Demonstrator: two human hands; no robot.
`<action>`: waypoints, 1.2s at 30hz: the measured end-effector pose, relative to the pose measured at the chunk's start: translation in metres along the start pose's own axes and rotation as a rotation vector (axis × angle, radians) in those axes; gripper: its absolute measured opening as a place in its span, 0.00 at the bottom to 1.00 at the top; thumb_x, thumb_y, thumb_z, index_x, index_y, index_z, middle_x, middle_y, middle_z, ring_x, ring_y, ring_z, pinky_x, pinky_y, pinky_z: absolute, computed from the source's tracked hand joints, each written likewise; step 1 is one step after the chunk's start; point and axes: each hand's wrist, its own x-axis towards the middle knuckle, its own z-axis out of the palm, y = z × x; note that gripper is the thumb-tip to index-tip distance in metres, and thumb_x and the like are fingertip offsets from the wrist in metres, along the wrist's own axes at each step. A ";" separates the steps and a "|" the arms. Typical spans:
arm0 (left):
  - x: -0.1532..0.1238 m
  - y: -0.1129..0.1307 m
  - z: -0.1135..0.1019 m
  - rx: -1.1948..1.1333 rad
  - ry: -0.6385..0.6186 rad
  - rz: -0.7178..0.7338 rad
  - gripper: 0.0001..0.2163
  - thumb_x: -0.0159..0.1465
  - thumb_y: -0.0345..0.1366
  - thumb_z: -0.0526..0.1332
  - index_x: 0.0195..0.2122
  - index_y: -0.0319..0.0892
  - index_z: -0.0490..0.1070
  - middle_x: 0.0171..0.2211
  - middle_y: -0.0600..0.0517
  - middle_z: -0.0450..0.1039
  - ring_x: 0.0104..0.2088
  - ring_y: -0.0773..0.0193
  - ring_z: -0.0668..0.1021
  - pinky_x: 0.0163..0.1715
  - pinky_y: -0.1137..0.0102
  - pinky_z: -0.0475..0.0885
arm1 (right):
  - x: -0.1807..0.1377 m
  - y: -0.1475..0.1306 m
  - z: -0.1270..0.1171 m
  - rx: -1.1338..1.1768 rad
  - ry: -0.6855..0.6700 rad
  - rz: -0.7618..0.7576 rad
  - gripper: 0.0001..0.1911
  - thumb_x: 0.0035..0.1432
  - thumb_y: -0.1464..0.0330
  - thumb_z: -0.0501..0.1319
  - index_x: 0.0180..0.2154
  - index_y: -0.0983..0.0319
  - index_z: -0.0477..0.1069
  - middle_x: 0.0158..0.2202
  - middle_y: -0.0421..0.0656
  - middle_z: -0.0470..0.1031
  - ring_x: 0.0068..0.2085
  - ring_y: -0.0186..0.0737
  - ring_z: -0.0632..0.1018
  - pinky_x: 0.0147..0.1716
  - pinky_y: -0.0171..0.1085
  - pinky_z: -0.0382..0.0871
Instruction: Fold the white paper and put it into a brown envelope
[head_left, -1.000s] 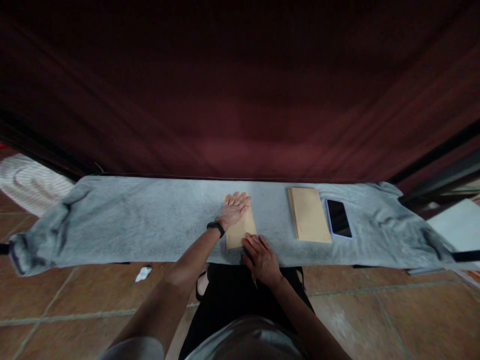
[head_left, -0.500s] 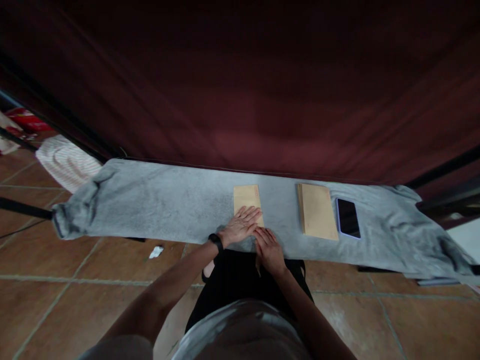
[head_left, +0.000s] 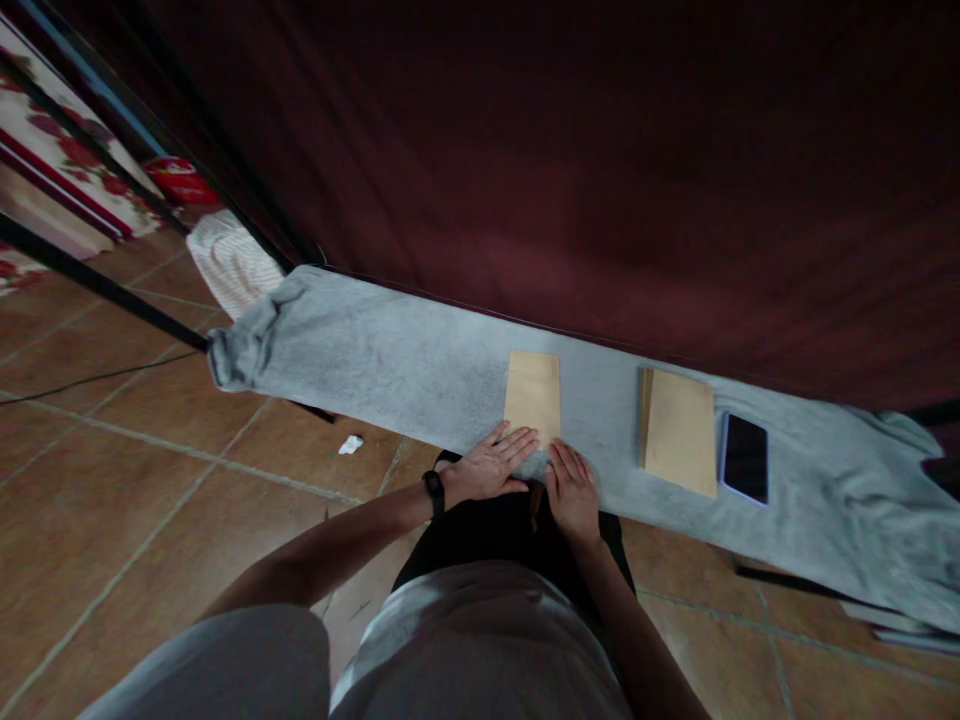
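Observation:
A single tan paper envelope (head_left: 532,385) lies flat on the grey cloth (head_left: 390,350) in front of me. My left hand (head_left: 495,466) rests flat with its fingers stretched across the envelope's near edge, a dark band at the wrist. Beside it, my right hand (head_left: 574,492) lies palm down, fingertips at the near right corner of the envelope. Its fingers are extended and close together, and I see nothing held in them. To the right is a stack of similar tan envelopes (head_left: 681,432).
A phone (head_left: 745,458) lies right of the stack. Behind the cloth-covered narrow surface hangs a dark red curtain (head_left: 585,230). Black bars (head_left: 112,290) stand at the left, near a striped cloth (head_left: 232,262). A crumpled white paper (head_left: 350,444) lies on the tiled floor.
My left hand has slid down the envelope toward me, so more of its surface shows. My right hand stays by the near corner. The head view has turned and tilted to the left.

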 end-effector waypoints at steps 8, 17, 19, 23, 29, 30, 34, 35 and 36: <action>-0.017 0.021 0.023 0.091 0.230 -0.347 0.24 0.73 0.43 0.49 0.67 0.37 0.57 0.71 0.38 0.50 0.71 0.51 0.54 0.67 0.54 0.58 | 0.048 -0.003 0.004 0.198 0.128 0.368 0.19 0.65 0.68 0.53 0.53 0.65 0.72 0.49 0.54 0.77 0.51 0.51 0.75 0.52 0.47 0.68; -0.002 0.043 0.036 0.055 0.371 -0.426 0.27 0.73 0.40 0.49 0.71 0.37 0.49 0.69 0.36 0.53 0.69 0.46 0.58 0.64 0.46 0.59 | 0.071 -0.002 0.011 0.757 0.277 0.608 0.10 0.57 0.62 0.57 0.36 0.59 0.73 0.33 0.42 0.77 0.34 0.41 0.78 0.32 0.40 0.77; 0.005 0.044 0.034 0.004 0.387 -0.405 0.28 0.73 0.40 0.48 0.72 0.40 0.45 0.70 0.38 0.53 0.69 0.48 0.59 0.64 0.47 0.59 | 0.073 0.006 -0.001 0.846 0.321 0.613 0.12 0.59 0.61 0.54 0.39 0.60 0.71 0.33 0.41 0.77 0.31 0.40 0.78 0.27 0.38 0.77; 0.017 0.045 0.034 -0.084 0.453 -0.347 0.29 0.72 0.41 0.50 0.72 0.46 0.44 0.71 0.41 0.49 0.69 0.51 0.60 0.63 0.52 0.63 | 0.069 0.053 -0.046 0.931 0.482 0.634 0.14 0.60 0.57 0.53 0.40 0.60 0.67 0.36 0.42 0.77 0.34 0.39 0.79 0.29 0.39 0.80; 0.014 0.045 0.052 0.037 0.416 -0.262 0.27 0.71 0.36 0.50 0.71 0.45 0.50 0.69 0.41 0.55 0.67 0.48 0.63 0.64 0.47 0.58 | 0.031 0.143 -0.107 0.832 0.691 0.739 0.15 0.56 0.55 0.56 0.37 0.60 0.68 0.31 0.41 0.74 0.31 0.40 0.78 0.29 0.42 0.80; 0.013 0.044 0.055 0.063 0.410 -0.249 0.27 0.70 0.36 0.50 0.71 0.45 0.51 0.69 0.41 0.56 0.67 0.48 0.64 0.65 0.47 0.57 | 0.025 0.152 -0.110 0.797 0.706 0.750 0.15 0.56 0.56 0.55 0.37 0.60 0.68 0.30 0.41 0.74 0.30 0.40 0.78 0.29 0.42 0.80; 0.011 0.042 0.059 0.137 0.396 -0.226 0.29 0.69 0.37 0.50 0.72 0.45 0.49 0.67 0.43 0.60 0.66 0.49 0.64 0.66 0.49 0.55 | 0.006 0.173 -0.108 0.612 0.704 0.768 0.12 0.58 0.59 0.54 0.36 0.59 0.70 0.26 0.41 0.73 0.28 0.41 0.78 0.25 0.40 0.78; 0.011 0.041 0.059 0.148 0.394 -0.221 0.29 0.69 0.37 0.50 0.72 0.45 0.48 0.67 0.43 0.60 0.66 0.49 0.64 0.66 0.49 0.55 | 0.003 0.175 -0.106 0.554 0.695 0.766 0.12 0.59 0.60 0.53 0.37 0.59 0.71 0.25 0.40 0.73 0.27 0.41 0.78 0.25 0.39 0.77; 0.012 0.041 0.058 0.156 0.393 -0.215 0.30 0.69 0.37 0.50 0.72 0.45 0.46 0.67 0.43 0.60 0.67 0.50 0.64 0.66 0.49 0.55 | -0.001 0.177 -0.104 0.486 0.682 0.755 0.13 0.59 0.61 0.52 0.38 0.59 0.71 0.25 0.40 0.73 0.27 0.41 0.77 0.25 0.39 0.76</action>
